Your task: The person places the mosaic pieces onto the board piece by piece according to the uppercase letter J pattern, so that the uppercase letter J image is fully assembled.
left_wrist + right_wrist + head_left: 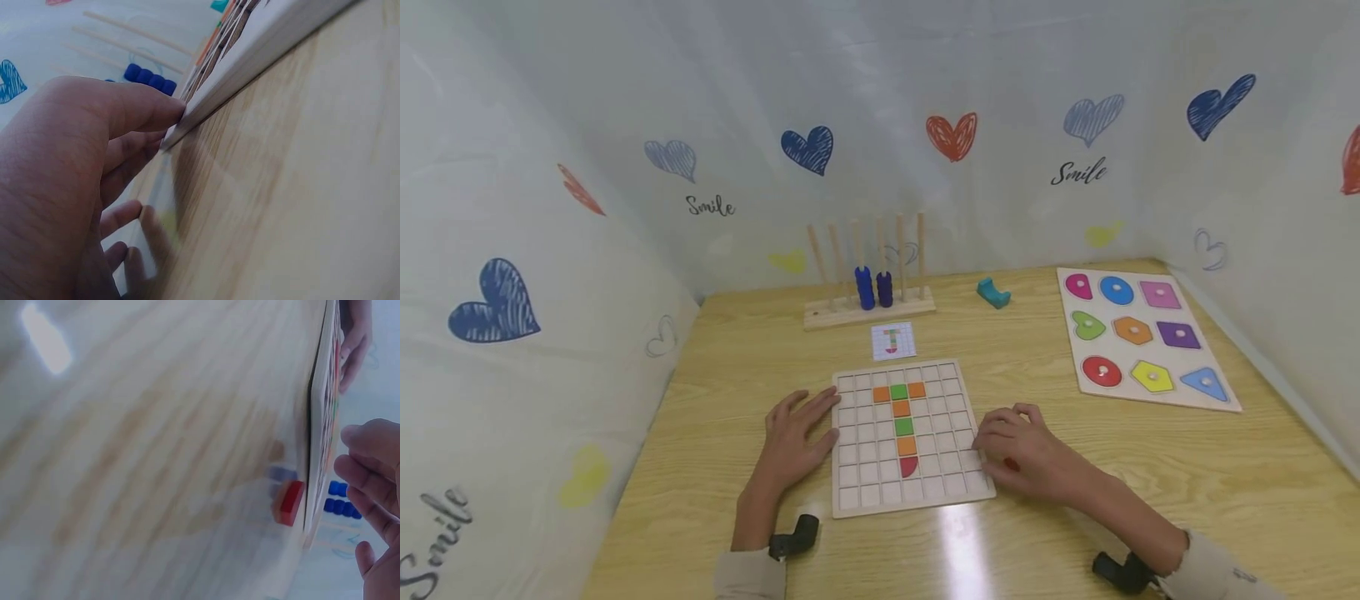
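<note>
A wooden grid board (951, 493) lies on the table between the two hands. Orange and green squares (904, 427) form a T shape in its cells, with a red rounded piece (908, 467) at the bottom of the stem. My left hand (792, 442) touches the board's left edge with thumb and fingertips, fingers loosely spread. Beside the right edge is my right hand (1030, 454), its fingers loosely bent and nothing between them in the right wrist view. Under that hand, a small red block (290, 502) sits on the table close to the board.
A small pattern card (892, 341) lies behind the board. Farther back stands a wooden peg rack (870, 312) with blue beads, and a teal curved block (994, 292) to its right. A knobbed shape puzzle (1112, 308) occupies the right side. Heart-printed curtains enclose the table.
</note>
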`<control>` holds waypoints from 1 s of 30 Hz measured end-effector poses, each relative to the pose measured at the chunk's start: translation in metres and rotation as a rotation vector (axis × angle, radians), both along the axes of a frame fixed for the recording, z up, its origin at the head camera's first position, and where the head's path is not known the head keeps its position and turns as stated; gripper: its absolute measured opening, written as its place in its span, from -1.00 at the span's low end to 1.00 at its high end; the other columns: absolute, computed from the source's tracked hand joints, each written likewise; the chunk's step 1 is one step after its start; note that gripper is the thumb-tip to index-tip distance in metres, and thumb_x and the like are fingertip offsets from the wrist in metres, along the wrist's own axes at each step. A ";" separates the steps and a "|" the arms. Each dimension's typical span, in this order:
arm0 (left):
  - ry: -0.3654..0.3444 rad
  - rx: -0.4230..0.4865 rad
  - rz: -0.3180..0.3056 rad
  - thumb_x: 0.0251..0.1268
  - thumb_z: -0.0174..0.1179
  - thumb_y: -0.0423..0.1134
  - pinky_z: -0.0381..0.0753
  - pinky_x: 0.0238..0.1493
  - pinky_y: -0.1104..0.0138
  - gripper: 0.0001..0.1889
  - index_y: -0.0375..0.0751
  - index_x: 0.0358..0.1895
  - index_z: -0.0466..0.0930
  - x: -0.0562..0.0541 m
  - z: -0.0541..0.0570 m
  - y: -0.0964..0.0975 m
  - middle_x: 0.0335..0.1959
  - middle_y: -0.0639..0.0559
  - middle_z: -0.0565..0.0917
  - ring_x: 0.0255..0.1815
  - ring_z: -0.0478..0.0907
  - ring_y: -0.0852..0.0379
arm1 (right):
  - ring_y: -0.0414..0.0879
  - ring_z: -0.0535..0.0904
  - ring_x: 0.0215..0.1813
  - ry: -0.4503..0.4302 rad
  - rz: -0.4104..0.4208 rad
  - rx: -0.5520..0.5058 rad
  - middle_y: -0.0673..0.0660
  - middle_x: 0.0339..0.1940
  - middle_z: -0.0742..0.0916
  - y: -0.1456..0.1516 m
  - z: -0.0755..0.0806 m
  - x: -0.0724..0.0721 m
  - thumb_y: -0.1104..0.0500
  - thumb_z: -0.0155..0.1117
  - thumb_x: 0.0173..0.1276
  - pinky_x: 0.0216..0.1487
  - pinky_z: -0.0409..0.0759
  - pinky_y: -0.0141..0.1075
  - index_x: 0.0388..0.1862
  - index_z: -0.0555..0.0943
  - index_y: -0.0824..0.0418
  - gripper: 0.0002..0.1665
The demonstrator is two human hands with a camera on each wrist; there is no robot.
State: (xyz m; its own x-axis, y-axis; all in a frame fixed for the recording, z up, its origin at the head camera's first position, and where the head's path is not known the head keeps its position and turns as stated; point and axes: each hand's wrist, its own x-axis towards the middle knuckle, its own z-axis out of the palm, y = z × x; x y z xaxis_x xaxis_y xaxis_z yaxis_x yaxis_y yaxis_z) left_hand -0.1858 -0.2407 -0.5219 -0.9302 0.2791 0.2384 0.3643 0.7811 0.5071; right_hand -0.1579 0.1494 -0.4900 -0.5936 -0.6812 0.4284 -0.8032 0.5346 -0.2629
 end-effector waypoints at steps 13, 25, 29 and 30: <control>0.006 0.012 -0.003 0.32 0.18 -0.08 -0.03 0.33 -0.24 -0.45 -0.03 0.40 0.49 0.001 0.001 0.000 0.43 0.09 0.44 0.44 0.19 -0.25 | -0.06 0.54 0.01 0.029 -0.081 0.047 -0.10 -0.18 0.73 0.019 -0.008 0.007 0.18 0.62 -0.02 0.05 0.27 0.08 -0.19 0.74 0.06 -0.64; 0.005 0.009 -0.011 0.34 0.18 -0.09 -0.04 0.34 -0.23 -0.45 -0.03 0.40 0.48 0.002 0.002 0.000 0.44 0.10 0.44 0.45 0.19 -0.24 | -0.08 0.53 0.03 0.021 -0.097 0.040 -0.14 -0.18 0.71 0.035 -0.010 0.011 0.20 0.62 -0.06 0.03 0.25 0.05 -0.22 0.71 0.00 -0.62; 0.008 0.008 -0.008 0.33 0.18 -0.09 -0.04 0.34 -0.23 -0.45 -0.02 0.40 0.48 0.001 0.002 0.000 0.44 0.11 0.44 0.45 0.18 -0.23 | -0.09 0.52 0.01 0.022 -0.094 0.042 -0.14 -0.19 0.70 0.038 -0.012 0.011 0.21 0.63 -0.08 0.03 0.23 0.04 -0.21 0.70 -0.02 -0.59; 0.007 0.007 -0.007 0.33 0.18 -0.09 -0.04 0.34 -0.23 -0.45 -0.02 0.40 0.48 0.001 0.002 0.000 0.44 0.11 0.44 0.45 0.18 -0.23 | -0.09 0.52 0.01 0.024 -0.092 0.041 -0.13 -0.19 0.70 0.039 -0.012 0.011 0.21 0.64 -0.10 0.02 0.22 0.04 -0.21 0.70 -0.01 -0.58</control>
